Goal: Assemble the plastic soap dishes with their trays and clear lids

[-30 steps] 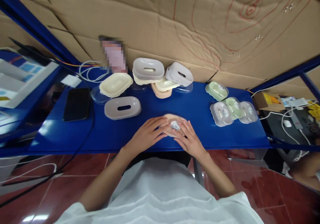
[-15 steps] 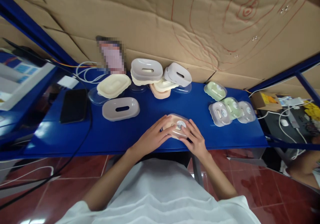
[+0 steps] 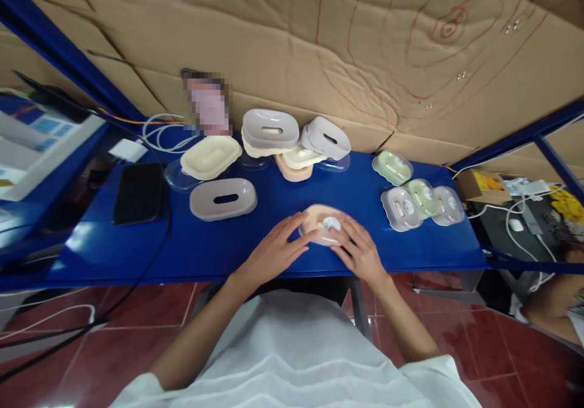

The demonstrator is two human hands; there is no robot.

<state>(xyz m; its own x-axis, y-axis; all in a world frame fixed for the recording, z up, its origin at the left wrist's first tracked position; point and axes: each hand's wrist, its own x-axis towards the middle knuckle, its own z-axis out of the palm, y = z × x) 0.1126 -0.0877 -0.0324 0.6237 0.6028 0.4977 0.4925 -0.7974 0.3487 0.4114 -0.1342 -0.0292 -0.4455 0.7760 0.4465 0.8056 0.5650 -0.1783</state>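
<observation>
A peach oval soap box with a clear cover and a round white label lies near the table's front edge, between my two hands. My left hand grips its left end, fingertips on the rim and thumb at the near side. From the right, my right hand bends its fingers over the other end, partly hiding the label. To the left is a grey slotted tray. Behind it, a cream tray rests partly on a clear lid.
Grey slotted trays are stacked over cream and peach parts at the back. Several covered soap boxes sit at the right. A black phone and a cable are on the left. Cardboard walls the back. A person's arm shows far right.
The soap box has turned slightly and shifted a little away from me between my hands. My right hand has moved slightly right. The whole view has shifted a bit.
</observation>
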